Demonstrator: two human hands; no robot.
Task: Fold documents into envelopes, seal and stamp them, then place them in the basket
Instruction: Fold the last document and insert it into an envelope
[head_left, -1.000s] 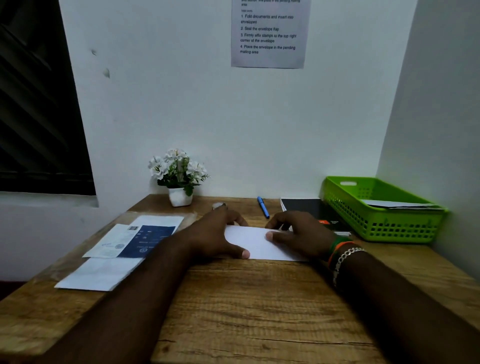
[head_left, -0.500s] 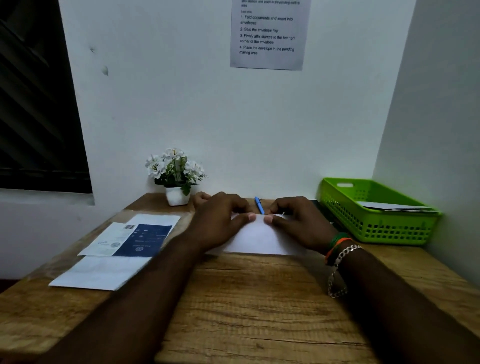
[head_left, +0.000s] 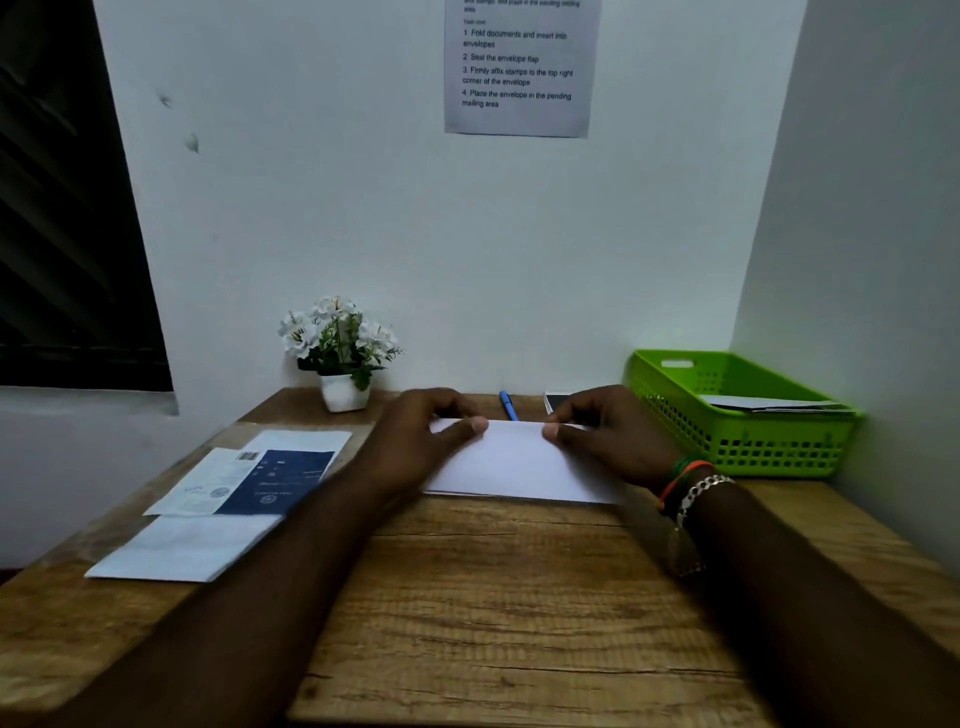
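Note:
A folded white paper (head_left: 519, 465) lies flat on the wooden desk (head_left: 493, 597) in front of me. My left hand (head_left: 421, 441) holds its far edge near the left end, thumb on top and fingers curled behind. At the right end of that edge, my right hand (head_left: 610, 436) does the same. The two thumb tips sit apart along the edge. The green plastic basket (head_left: 737, 449) stands at the desk's back right with white envelopes (head_left: 769, 402) lying in it.
At the left lie a blue-and-white printed sheet (head_left: 260, 480) and a white envelope (head_left: 187, 545). A potted white flower (head_left: 340, 353), a blue pen (head_left: 508, 405) and a dark flat object (head_left: 558, 401) sit by the back wall. An instruction sheet (head_left: 519, 67) hangs above.
Both hands went from pressing on the paper's middle to its far edge, where the thumbs met. The thumbs have since slid apart along that edge.

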